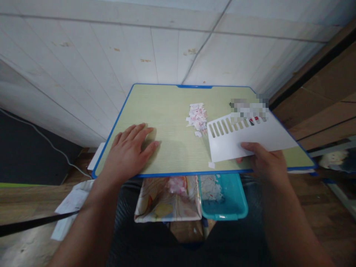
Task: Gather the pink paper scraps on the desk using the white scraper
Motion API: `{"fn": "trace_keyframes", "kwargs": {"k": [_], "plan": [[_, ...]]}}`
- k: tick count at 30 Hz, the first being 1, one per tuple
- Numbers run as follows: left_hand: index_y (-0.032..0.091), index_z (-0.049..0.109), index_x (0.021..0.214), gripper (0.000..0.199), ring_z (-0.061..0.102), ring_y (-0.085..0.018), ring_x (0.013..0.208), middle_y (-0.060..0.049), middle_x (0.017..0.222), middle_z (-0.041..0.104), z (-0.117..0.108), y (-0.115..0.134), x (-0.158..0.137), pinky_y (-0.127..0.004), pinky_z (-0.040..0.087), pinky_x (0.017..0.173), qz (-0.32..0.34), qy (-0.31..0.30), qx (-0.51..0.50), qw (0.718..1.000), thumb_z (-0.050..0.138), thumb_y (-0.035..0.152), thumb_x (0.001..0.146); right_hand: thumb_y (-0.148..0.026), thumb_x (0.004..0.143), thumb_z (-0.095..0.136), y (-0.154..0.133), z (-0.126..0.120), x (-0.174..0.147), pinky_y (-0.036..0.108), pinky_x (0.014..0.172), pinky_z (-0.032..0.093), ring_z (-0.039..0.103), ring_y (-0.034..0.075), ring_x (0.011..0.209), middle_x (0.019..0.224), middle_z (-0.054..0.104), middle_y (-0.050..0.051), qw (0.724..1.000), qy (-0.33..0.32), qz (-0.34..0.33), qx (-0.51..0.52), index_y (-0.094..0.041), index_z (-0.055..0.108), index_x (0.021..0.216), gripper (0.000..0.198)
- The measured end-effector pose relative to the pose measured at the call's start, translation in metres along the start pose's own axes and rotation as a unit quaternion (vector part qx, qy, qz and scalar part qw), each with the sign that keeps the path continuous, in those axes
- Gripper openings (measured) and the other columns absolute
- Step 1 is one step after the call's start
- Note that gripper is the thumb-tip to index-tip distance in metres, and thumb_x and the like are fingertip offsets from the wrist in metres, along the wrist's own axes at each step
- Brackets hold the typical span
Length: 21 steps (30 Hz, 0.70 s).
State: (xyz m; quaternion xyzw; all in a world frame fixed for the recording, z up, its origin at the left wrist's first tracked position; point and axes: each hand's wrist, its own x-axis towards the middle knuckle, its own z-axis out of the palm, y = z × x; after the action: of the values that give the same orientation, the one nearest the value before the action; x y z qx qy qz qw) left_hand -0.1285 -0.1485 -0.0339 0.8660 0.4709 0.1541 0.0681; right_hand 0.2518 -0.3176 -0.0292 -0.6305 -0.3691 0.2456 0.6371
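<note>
My right hand (268, 161) grips a flat white card (236, 146) with a row of slots along its far edge, thumb on top and fingers beneath. The card is held over the right part of a small pale table (167, 107) with a blue rim. My left hand (126, 150) lies with fingers spread on the table's left side, holding nothing. Between the hands, farther back, is a pile of small white and pinkish paper scraps (197, 116). One loose scrap (211, 165) lies near the front edge, just below the card's corner.
Under the table's front edge sit a patterned fabric-lined container (158, 213) with pink bits and a teal plastic basket (236, 200) with white scraps. A blurred-out item is behind the card. A white panelled wall (133, 55) stands behind; wooden furniture (319, 89) is at right.
</note>
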Motion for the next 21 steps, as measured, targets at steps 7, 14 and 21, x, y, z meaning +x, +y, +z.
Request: {"fn": "trace_keyframes", "kwargs": {"k": [7,14,21], "plan": [[0.030,0.071,0.177,0.067,0.050,-0.042,0.187,-0.011,0.197,0.061,0.002,-0.002,0.000,-0.068,0.037,0.155,-0.002,0.000,-0.004,1.000,0.050,0.068,0.126,-0.042,0.077,0.100,-0.007,0.003,0.001,0.041,0.048,0.058,0.064,0.025,0.046,0.059,0.070,-0.003,1.000,0.001,0.000,0.001,-0.033,0.074,0.081,0.028],[0.027,0.071,0.177,0.069,0.051,-0.043,0.186,-0.012,0.197,0.062,0.004,-0.001,0.000,-0.069,0.038,0.154,0.002,0.004,-0.008,1.000,0.049,0.067,0.126,-0.056,0.099,0.100,-0.009,-0.002,-0.008,0.051,0.088,0.076,0.081,0.032,0.071,0.070,0.080,0.002,0.991,-0.084,-0.040,-0.095,-0.033,0.078,0.079,0.038],[0.030,0.071,0.178,0.067,0.050,-0.043,0.187,-0.011,0.197,0.062,0.002,-0.001,0.000,-0.069,0.037,0.155,0.000,-0.001,-0.009,1.000,0.052,0.068,0.125,-0.042,0.070,0.102,-0.012,0.006,-0.007,0.038,0.047,0.059,0.067,0.024,0.052,0.070,0.075,-0.003,0.998,-0.029,0.056,-0.001,-0.030,0.075,0.087,0.034]]}}
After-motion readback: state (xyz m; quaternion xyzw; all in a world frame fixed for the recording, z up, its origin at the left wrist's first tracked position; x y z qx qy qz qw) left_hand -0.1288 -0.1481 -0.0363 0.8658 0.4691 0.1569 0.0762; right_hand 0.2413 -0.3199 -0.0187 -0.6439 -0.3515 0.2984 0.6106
